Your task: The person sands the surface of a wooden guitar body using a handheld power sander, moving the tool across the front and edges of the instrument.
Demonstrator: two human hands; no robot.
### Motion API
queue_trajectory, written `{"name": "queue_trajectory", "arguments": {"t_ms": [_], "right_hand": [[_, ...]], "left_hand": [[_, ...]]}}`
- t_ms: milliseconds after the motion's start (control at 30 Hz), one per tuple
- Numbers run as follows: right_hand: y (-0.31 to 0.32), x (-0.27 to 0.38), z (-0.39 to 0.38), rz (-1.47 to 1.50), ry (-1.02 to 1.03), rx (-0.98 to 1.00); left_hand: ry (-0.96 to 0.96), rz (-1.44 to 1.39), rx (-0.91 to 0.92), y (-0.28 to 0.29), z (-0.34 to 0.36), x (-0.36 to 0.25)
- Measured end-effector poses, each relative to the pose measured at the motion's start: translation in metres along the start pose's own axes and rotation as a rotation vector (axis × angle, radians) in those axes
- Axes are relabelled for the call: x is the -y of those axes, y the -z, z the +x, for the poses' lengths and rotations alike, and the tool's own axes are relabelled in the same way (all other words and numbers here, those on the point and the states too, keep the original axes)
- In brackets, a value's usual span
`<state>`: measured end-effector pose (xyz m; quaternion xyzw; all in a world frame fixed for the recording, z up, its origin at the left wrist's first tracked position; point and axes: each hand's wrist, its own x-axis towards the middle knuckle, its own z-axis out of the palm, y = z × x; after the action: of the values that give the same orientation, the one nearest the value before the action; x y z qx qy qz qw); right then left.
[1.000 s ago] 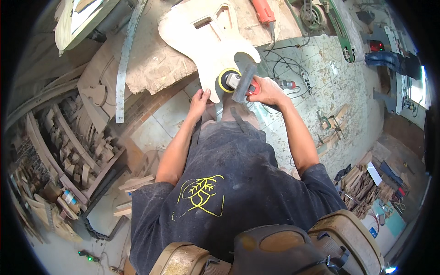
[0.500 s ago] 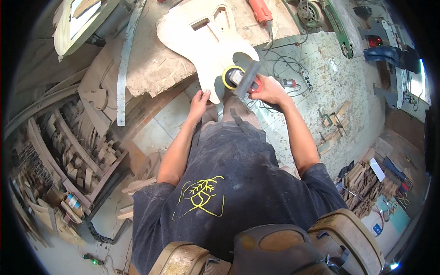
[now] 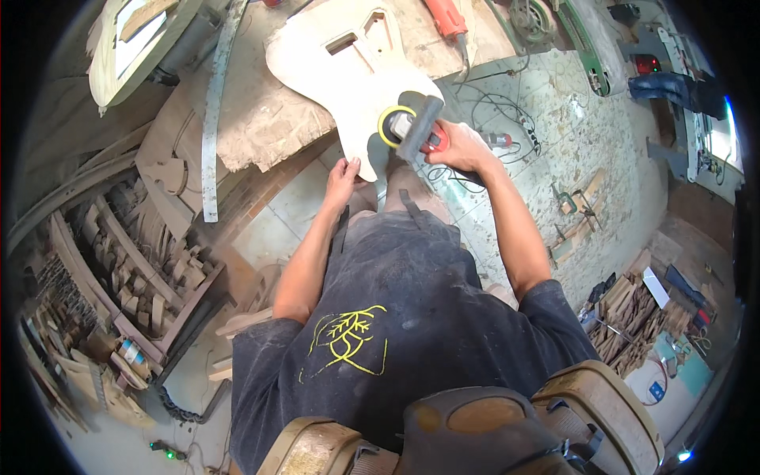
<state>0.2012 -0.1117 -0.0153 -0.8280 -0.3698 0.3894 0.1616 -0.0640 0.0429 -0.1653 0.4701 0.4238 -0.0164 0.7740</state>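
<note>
A pale wooden guitar body (image 3: 309, 59) with cut cavities lies on the dusty bench (image 3: 249, 131), its near end jutting past the edge toward me. My left hand (image 3: 343, 176) is closed on that near tip. My right hand (image 3: 463, 149) grips a handheld sander (image 3: 402, 127), with a red part under my fingers, a black-and-yellow round pad and a grey bar across it. The pad is at the body's right side, beside the curved cutout; contact is hard to tell.
A red power tool (image 3: 447, 20) lies on the bench, near a green machine (image 3: 586, 55). Cables (image 3: 507, 111) and clamps (image 3: 578, 210) lie on the floor. A metal straightedge (image 3: 212, 158) runs left of me. Offcuts are stacked at left (image 3: 158, 285) and right (image 3: 625, 317).
The sander and my right hand have shifted slightly up and left along the guitar body. My left hand stays on the tip, a little lower in the picture.
</note>
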Motion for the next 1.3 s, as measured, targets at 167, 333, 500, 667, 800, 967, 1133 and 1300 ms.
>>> {"name": "queue_trajectory", "arguments": {"t_ms": [167, 333, 500, 667, 800, 967, 1133, 1300], "right_hand": [[-0.001, -0.016, -0.033, -0.079, -0.035, 0.121], [0.004, 0.005, -0.007, 0.0, 0.027, 0.042], [0.007, 0.003, 0.02, -0.033, 0.063, 0.012], [0.012, 0.005, 0.0, -0.098, 0.005, 0.125], [0.014, 0.006, 0.003, -0.113, 0.029, 0.108], [0.016, 0.012, 0.03, -0.139, 0.083, 0.04], [0.018, -0.002, 0.009, -0.136, 0.023, 0.146], [0.03, -0.004, 0.013, -0.058, 0.061, 0.059]], "left_hand": [[-0.02, -0.012, -0.019, -0.003, -0.004, -0.002], [-0.027, 0.004, -0.024, -0.001, -0.002, -0.001], [-0.005, -0.003, -0.026, -0.005, -0.006, -0.008], [-0.009, -0.012, -0.042, -0.003, -0.007, -0.007], [0.004, -0.001, -0.033, -0.003, -0.007, -0.007], [-0.002, -0.007, -0.032, -0.003, -0.005, -0.005], [0.002, -0.016, -0.038, -0.002, -0.003, -0.001], [-0.034, 0.006, -0.036, 0.001, 0.0, 0.006]]}}
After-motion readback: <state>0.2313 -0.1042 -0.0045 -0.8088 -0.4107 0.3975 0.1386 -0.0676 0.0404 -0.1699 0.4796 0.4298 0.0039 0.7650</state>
